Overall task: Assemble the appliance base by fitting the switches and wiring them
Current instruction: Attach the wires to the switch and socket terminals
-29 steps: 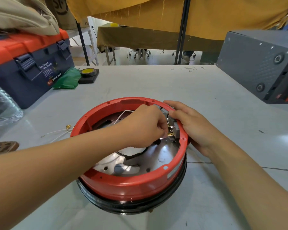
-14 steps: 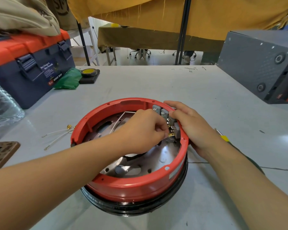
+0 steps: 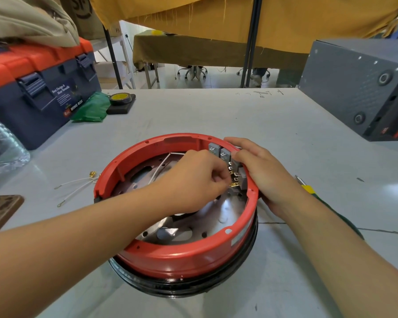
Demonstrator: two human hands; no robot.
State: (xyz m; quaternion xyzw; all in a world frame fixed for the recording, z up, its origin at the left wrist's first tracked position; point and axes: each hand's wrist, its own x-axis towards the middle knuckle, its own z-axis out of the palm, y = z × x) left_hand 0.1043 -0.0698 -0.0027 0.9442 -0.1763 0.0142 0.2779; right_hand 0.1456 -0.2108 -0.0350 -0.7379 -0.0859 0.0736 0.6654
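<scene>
The red appliance base (image 3: 189,255) sits on the grey worktop (image 3: 216,111), rim up. A row of grey switches (image 3: 225,154) lines its far-right inner wall. The right hand (image 3: 265,175) wraps over the rim there, its grip bracing the switches from outside. The left hand (image 3: 193,177) reaches inside, its grip pinching a brass terminal (image 3: 234,184) at the nearest switch. To seat it well, push straight along the tab against the right hand's counter-pressure, without rocking. Spare white wires (image 3: 76,187) lie left of the base.
</scene>
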